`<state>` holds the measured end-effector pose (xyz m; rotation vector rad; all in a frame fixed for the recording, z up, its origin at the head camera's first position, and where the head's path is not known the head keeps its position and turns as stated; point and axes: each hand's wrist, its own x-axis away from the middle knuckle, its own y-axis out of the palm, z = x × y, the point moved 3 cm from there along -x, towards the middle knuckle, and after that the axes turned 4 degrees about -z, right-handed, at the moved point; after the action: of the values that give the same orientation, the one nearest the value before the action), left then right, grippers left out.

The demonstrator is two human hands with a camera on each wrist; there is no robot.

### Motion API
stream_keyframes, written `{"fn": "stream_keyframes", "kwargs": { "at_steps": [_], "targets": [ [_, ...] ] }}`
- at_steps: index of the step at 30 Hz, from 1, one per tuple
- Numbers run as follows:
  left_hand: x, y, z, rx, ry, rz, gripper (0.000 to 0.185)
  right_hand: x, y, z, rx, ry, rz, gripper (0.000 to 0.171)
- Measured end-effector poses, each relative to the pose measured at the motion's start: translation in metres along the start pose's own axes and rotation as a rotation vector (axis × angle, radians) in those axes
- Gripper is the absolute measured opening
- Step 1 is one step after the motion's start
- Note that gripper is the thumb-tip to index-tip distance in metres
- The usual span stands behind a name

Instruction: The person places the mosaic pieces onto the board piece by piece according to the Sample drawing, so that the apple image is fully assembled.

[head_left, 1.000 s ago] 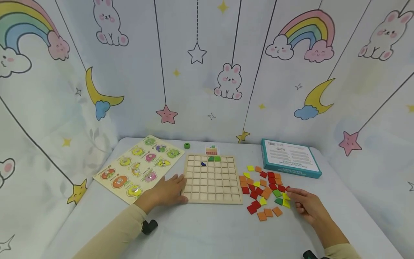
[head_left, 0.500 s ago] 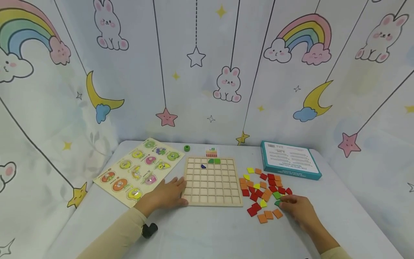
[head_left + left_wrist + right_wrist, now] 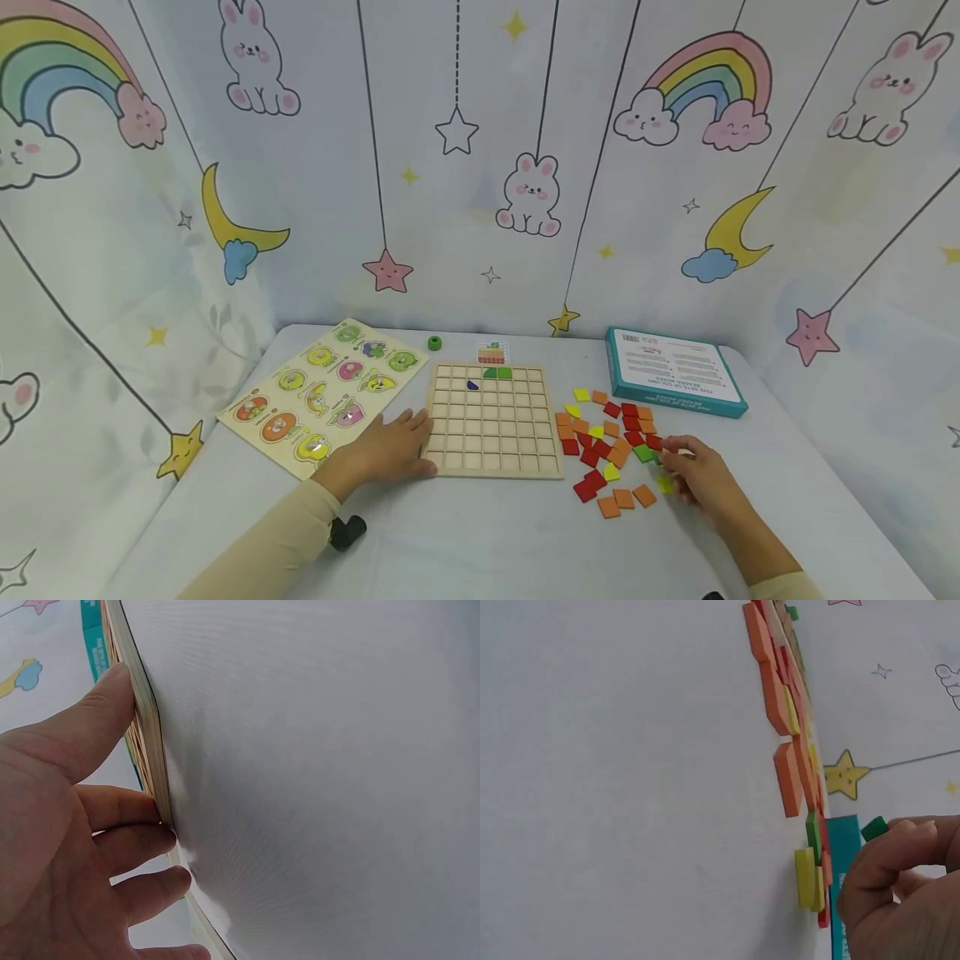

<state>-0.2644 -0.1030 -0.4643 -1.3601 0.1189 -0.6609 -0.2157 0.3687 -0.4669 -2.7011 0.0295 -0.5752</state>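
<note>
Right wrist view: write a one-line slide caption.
A right hand pinches a green piece near orange pieces and yellow pieces on a white surface.

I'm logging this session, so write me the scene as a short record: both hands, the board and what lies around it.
Left hand: touches the left edge of the board
Right hand: pinches a green piece
Board contents: two green tiles side by side in the top row; a blue tile lower and to their left
Loose pieces: red, orange, yellow and green, right of the board
Card: beyond the board's far edge
Box: teal, beyond the loose pieces
Fruit sheet: left of the board
</note>
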Motion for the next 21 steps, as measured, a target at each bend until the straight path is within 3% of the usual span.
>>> {"fn": "stream_keyframes", "kwargs": {
  "at_steps": [5,9,15,21],
  "targets": [
    [0.001,-0.001,0.0,0.001,-0.004,-0.002,0.081,-0.002,0.0,-0.012,-0.27,-0.062,-0.088,0.048],
    [0.002,-0.003,0.001,0.011,-0.005,-0.004,0.08,-0.009,0.01,-0.028,-0.416,-0.104,-0.126,0.051],
    [0.002,-0.011,-0.001,0.043,-0.01,-0.027,0.076,-0.029,0.035,-0.054,-0.448,-0.129,-0.123,0.051],
    [-0.005,-0.014,-0.007,0.072,0.003,-0.02,0.075,-0.044,0.058,-0.072,-0.487,-0.145,-0.138,0.04]
  ]
}}
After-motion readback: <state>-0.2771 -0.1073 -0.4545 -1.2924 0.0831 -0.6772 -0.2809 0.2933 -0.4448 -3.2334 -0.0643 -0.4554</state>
